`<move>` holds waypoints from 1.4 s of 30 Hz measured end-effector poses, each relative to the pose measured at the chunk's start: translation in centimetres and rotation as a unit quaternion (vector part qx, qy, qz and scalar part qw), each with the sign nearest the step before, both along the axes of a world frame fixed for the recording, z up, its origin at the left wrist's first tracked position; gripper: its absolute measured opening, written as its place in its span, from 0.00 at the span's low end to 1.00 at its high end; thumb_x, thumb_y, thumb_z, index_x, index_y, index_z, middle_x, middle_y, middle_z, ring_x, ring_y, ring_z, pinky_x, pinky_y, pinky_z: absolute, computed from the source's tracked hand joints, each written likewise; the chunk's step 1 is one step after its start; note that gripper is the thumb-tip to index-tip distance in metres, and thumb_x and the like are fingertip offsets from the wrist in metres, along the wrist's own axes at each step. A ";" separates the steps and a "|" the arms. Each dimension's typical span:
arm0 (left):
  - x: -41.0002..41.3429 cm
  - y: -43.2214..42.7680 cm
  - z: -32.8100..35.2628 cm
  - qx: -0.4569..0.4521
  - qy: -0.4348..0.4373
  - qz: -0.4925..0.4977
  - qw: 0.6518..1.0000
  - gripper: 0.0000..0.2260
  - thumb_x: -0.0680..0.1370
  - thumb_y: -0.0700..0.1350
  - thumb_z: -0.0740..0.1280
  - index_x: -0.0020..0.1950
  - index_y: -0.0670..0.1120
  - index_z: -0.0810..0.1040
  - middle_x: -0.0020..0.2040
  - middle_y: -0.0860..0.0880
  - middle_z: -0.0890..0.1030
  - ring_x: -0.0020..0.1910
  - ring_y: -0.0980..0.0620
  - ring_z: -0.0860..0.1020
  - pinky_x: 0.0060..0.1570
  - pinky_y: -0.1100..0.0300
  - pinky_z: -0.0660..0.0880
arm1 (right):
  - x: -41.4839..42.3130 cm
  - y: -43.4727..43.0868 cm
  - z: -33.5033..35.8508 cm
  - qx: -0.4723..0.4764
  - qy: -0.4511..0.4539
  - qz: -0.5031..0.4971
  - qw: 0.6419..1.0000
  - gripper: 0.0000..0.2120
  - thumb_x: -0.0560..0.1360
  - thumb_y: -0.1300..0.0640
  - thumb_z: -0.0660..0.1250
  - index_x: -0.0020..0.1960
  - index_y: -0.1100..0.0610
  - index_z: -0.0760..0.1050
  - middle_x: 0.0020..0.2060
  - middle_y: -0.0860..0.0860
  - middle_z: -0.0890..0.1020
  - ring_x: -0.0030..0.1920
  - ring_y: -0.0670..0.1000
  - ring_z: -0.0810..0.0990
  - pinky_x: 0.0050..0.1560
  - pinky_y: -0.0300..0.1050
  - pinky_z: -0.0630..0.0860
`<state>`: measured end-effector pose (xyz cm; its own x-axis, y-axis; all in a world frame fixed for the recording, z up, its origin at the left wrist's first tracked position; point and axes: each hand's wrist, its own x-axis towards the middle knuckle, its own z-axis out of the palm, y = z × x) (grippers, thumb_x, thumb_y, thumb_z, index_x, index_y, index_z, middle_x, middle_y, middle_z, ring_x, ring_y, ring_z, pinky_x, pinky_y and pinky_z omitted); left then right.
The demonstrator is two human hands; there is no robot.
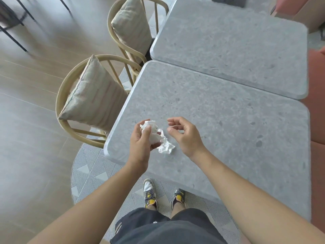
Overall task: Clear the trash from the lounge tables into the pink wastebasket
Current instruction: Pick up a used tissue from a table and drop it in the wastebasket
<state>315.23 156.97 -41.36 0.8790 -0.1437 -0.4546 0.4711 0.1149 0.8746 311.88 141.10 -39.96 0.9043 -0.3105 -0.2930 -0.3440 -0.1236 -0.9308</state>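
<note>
White crumpled tissue (162,144) is bunched in the person's left hand (142,143), which grips it with the thumb pressed over the top of the wad and the fingers curled beneath. The paper runs on a slant: its bulk sits up in the fist at the far-left end, and a loose, wrinkled tail hangs out towards the near right, pointing back at the person and towards the right wrist. Whether the tail's tip touches the tabletop I cannot tell.

The right hand (184,136) hovers just beside it, fingers loosely curled and thumb close to the forefinger, with nothing seen between them.

Both hands are above the near-left part of a grey speckled stone table (228,138) with rounded corners. A second table (228,50) of the same stone butts against its far edge, and a dark flat object (228,0) lies at that one's far end, cut off by the frame.

Along the left side stand two pale bentwood chairs, the nearer one (60,95) and the farther one (110,16), each with a beige striped cushion propped against its back. A grey patterned rug (91,173) lies under the near table, and the person's sneakers (150,194) with yellow patches stand on it at the table's edge, below dark shorts (167,229). Terracotta upholstery (316,120) lines the right side.
</note>
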 end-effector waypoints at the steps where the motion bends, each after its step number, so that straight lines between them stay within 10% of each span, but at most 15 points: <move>1: 0.2 0.5 -0.3 0.002 0.001 0.006 1.000 0.10 0.78 0.54 0.66 0.58 0.55 0.80 0.48 0.52 0.86 0.47 0.52 0.86 0.40 0.56 0.82 | 0.3 0.1 -0.9 -0.027 0.010 -0.001 1.000 0.12 0.78 0.60 0.73 0.59 0.49 0.81 0.55 0.48 0.83 0.51 0.42 0.80 0.54 0.34 0.76; 11: 1.9 4.7 -4.3 0.021 0.038 0.018 0.999 0.15 0.78 0.54 0.65 0.63 0.53 0.78 0.57 0.45 0.82 0.48 0.52 0.85 0.40 0.58 0.82 | 3.5 3.8 -12.4 -0.287 0.173 0.237 0.912 0.31 0.77 0.57 0.70 0.79 0.48 0.68 0.75 0.52 0.68 0.73 0.61 0.66 0.74 0.52 0.66; 19: 2.5 6.2 -5.9 0.027 0.058 0.003 0.998 0.13 0.78 0.53 0.66 0.62 0.55 0.78 0.51 0.50 0.84 0.49 0.53 0.84 0.41 0.58 0.82 | 3.4 5.8 -15.2 -0.395 0.183 0.254 0.864 0.17 0.77 0.67 0.63 0.64 0.58 0.74 0.65 0.57 0.71 0.63 0.63 0.70 0.55 0.55 0.76; 30: 3.9 5.6 -2.2 -0.006 0.049 -0.027 0.998 0.13 0.78 0.55 0.67 0.61 0.55 0.81 0.48 0.52 0.86 0.49 0.52 0.85 0.46 0.55 0.83 | 4.5 3.6 -5.7 0.001 0.095 -0.104 0.990 0.06 0.80 0.60 0.67 0.45 0.54 0.81 0.32 0.43 0.79 0.31 0.42 0.78 0.31 0.35 0.72; 42: 2.1 -0.4 6.0 -0.074 0.005 -0.206 0.976 0.12 0.86 0.54 0.59 0.63 0.57 0.80 0.58 0.47 0.86 0.53 0.50 0.86 0.49 0.55 0.83 | -0.5 3.8 6.4 0.039 -0.096 -0.206 0.973 0.04 0.75 0.51 0.68 0.47 0.49 0.81 0.41 0.44 0.85 0.43 0.45 0.83 0.43 0.41 0.79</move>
